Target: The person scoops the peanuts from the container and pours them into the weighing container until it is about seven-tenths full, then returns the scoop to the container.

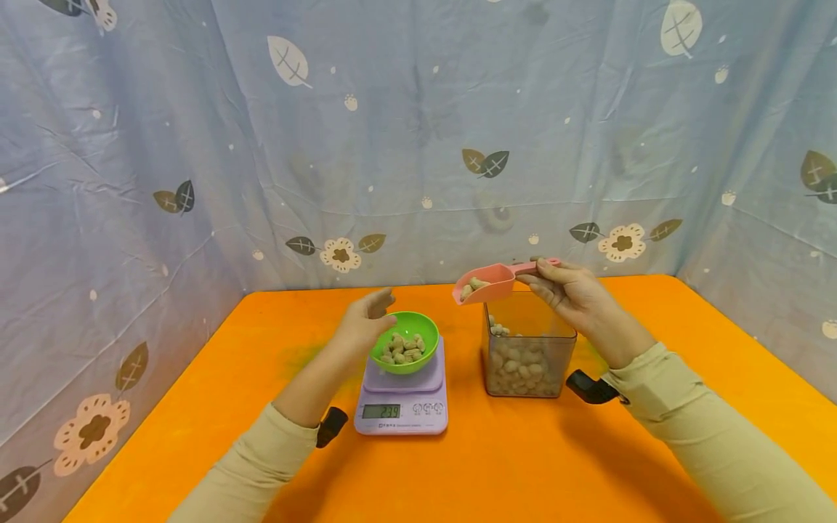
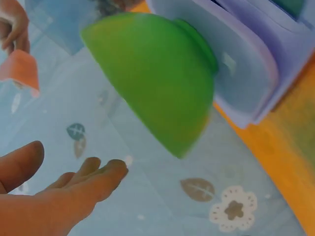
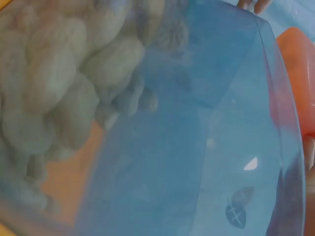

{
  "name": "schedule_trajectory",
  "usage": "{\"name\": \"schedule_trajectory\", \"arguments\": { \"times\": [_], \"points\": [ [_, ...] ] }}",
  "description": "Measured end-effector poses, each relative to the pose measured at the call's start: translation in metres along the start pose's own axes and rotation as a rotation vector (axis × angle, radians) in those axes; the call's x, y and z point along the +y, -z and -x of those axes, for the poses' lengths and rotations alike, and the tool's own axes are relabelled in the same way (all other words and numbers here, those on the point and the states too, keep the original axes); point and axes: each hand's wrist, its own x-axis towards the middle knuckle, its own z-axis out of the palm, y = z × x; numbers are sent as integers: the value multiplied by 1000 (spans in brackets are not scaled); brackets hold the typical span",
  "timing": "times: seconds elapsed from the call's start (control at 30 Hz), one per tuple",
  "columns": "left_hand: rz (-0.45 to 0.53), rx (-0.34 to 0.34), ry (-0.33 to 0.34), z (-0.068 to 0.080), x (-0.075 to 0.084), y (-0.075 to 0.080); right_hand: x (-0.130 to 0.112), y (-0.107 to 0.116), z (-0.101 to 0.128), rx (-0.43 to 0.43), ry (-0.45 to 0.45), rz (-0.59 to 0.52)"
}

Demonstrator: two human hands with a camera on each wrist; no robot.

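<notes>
A green bowl with several peanuts in shells sits on a lilac kitchen scale whose display reads 239. My left hand hovers open just left of the bowl's rim, fingers straight; in the left wrist view the fingers lie apart from the bowl. My right hand grips the handle of a pink scoop holding a few peanuts, raised above the clear container half full of peanuts. The right wrist view looks through the container wall at the peanuts.
The orange table is enclosed by a blue leaf-patterned cloth backdrop behind and on both sides. The scale and container stand side by side at mid-table, with bare orange surface in front of them.
</notes>
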Motion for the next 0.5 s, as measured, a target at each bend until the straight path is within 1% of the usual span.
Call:
{"name": "schedule_trajectory", "arguments": {
  "times": [0.17,0.3,0.4,0.5],
  "points": [
    [-62,24,-2,-2,-9,11,8,-5,-5,-3,-25,-9],
    [-125,35,20,-7,-18,18,14,-7,-6,-16,-12,56],
    [-158,26,49,-11,-25,22,17,-8,-8,-16,1,103],
    [-168,-6,92,-13,-30,24,20,-11,-10,-5,12,130]
  ]
}}
